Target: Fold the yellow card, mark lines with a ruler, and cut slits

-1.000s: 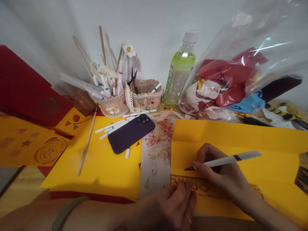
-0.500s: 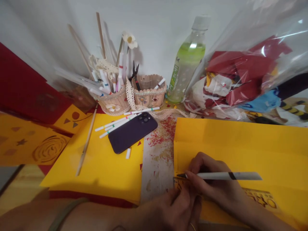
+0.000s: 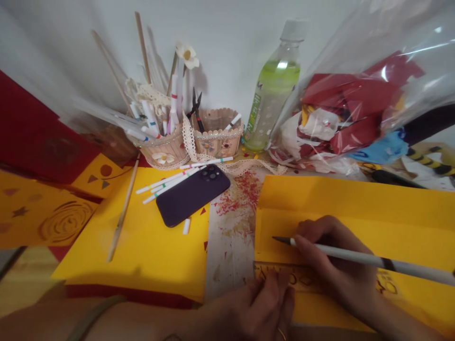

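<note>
My right hand (image 3: pixel 330 255) grips a white marker (image 3: pixel 362 258) with a black band. Its black tip hovers over or touches the yellow card (image 3: pixel 355 199); I cannot tell which. Below it, a clear stencil ruler (image 3: pixel 305 279) with cut-out shapes lies across the card, partly hidden under the right hand. My left hand (image 3: pixel 263 303) has its fingers bunched together, pressing on the left part of that ruler.
Left of centre, a dark phone (image 3: pixel 192 196) and several thin markers (image 3: pixel 167 182) lie on yellow paper (image 3: pixel 163 255), with a wooden stick (image 3: pixel 122 213) beside them. Behind stand two small baskets (image 3: pixel 218 142), a drink bottle (image 3: pixel 272 90) and a clear plastic bag (image 3: pixel 341 113) of scraps.
My right hand has moved right and slightly up, lifting the marker's tip away from the ruler's left end. More of the ruler shows. The left hand stays on it.
</note>
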Tool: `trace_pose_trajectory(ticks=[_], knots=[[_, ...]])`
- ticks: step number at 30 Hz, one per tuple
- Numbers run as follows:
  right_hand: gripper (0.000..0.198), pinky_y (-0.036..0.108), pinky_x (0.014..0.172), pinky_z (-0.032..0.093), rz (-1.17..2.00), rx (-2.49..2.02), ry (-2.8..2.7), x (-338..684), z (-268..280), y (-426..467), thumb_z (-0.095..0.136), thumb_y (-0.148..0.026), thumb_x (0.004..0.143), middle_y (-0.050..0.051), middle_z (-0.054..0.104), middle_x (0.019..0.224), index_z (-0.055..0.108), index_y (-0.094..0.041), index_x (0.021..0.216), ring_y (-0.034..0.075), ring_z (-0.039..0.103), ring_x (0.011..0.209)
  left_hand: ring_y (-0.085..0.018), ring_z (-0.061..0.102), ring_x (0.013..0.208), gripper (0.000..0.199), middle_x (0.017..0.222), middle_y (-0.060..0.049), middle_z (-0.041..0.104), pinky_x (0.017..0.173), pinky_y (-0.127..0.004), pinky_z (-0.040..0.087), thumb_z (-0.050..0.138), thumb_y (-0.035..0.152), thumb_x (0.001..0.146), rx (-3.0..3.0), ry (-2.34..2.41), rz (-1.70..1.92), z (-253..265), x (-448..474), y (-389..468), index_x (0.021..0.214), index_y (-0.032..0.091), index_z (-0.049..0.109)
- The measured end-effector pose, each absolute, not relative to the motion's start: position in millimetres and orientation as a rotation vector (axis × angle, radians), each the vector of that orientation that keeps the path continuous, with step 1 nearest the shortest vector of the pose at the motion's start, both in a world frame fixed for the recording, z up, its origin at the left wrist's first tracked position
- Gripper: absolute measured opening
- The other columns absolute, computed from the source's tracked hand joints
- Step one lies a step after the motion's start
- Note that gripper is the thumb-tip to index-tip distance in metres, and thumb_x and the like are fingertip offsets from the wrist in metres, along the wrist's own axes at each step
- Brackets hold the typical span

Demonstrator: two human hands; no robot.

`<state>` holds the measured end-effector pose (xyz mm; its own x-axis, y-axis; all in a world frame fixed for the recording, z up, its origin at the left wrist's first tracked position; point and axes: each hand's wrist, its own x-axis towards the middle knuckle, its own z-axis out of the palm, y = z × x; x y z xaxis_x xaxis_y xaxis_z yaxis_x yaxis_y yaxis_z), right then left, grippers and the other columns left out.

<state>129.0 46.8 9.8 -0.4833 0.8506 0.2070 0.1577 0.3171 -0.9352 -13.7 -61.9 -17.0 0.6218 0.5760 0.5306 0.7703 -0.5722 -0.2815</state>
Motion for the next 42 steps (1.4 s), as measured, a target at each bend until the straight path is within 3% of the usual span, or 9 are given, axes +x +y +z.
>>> trace_pose_trajectory(ticks=[8,15,21,36,42], knots=[[0.015,0.024,0.044,0.033,1.193,-0.858,-1.627,137,12,44,0.059,-0.024,0.082,-0.004,0.047,0.056,0.05,-0.025,0.071,0.011,0.04,0.051,-0.016,0.062,0.099,0.029,0.106,-0.006,0.068,0.081,-0.02,0.05,0.045,0.022,0.091,-2.387,-0.951,-0.389,-8,-18,-61,0.11,0.009,0.063],[0.018,0.021,0.036,0.033,1.267,-0.918,-1.843,143,10,38,0.06,-0.024,0.081,-0.004,0.047,0.053,0.048,-0.024,0.067,0.01,0.042,0.043,-0.013,0.063,0.096,0.031,0.105,-0.001,0.069,0.075,-0.017,0.051,0.039,0.023,0.093,-2.273,-1.008,-0.357,-12,-13,-63,0.107,0.015,0.065],[0.02,0.019,0.038,0.033,1.295,-0.976,-1.829,139,11,37,0.06,-0.025,0.081,-0.005,0.046,0.054,0.047,-0.024,0.066,0.009,0.04,0.045,-0.011,0.063,0.097,0.03,0.108,0.0,0.068,0.075,-0.014,0.05,0.039,0.025,0.094,-2.296,-0.954,-0.265,-8,-16,-62,0.11,0.018,0.064],[0.021,0.026,0.046,0.025,1.417,-0.923,-1.512,141,37,56,0.063,-0.02,0.075,-0.005,0.042,0.053,0.047,-0.023,0.062,0.012,0.034,0.053,-0.012,0.059,0.101,0.034,0.114,-0.004,0.065,0.077,-0.017,0.048,0.036,0.025,0.093,-2.328,-0.966,-0.282,-16,-16,-64,0.114,0.013,0.061],[0.023,0.025,0.042,0.023,1.549,-1.112,-1.396,160,22,47,0.064,-0.029,0.075,-0.005,0.04,0.052,0.046,-0.023,0.061,0.011,0.03,0.049,-0.013,0.061,0.097,0.032,0.107,-0.003,0.068,0.075,-0.017,0.048,0.038,0.025,0.093,-2.326,-0.97,-0.352,-18,-15,-64,0.109,0.014,0.064]])
